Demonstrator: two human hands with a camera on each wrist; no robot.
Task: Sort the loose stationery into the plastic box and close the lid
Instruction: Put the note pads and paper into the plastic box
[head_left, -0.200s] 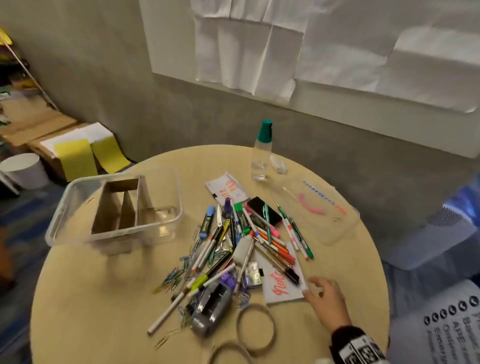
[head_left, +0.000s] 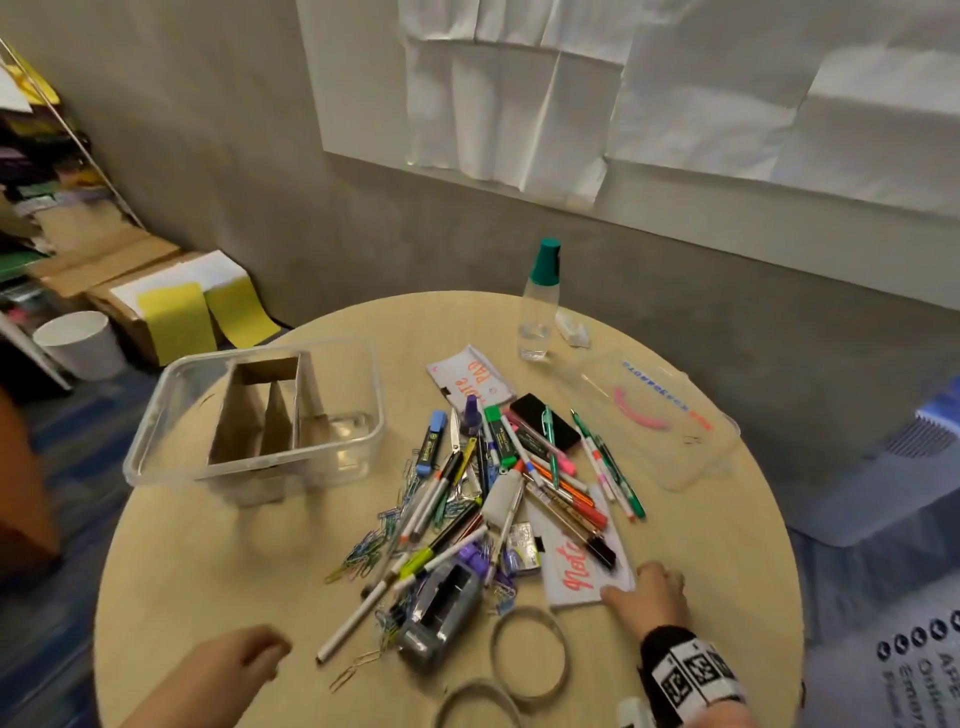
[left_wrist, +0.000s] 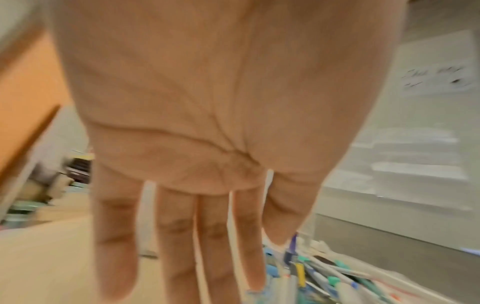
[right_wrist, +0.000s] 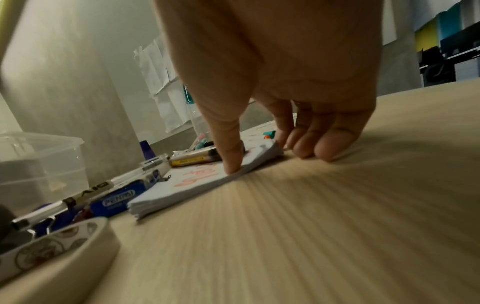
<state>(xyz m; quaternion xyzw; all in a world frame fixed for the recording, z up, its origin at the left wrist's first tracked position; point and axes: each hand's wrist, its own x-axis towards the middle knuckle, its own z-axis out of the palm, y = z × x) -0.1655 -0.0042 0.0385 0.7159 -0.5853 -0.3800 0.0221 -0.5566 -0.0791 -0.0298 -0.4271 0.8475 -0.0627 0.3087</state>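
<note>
Clear plastic box (head_left: 260, 415), far left on tabletop (head_left: 208, 561), holds only cardboard dividers; lid (head_left: 660, 415) lies apart far right; pen pile (head_left: 498, 499) unsorted between; right hand (head_left: 649, 597) fingers (right_wrist: 335, 142) pinch notepad (head_left: 582, 566) edge; left hand (head_left: 228, 670) fingers spread, empty; sorting barely begun.

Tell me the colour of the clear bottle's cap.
Teal green; the bottle cap shows best in the head view.

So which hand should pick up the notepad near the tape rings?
Right. The right hand already pinches the notepad; the left hand hovers open, apart from it.
</note>
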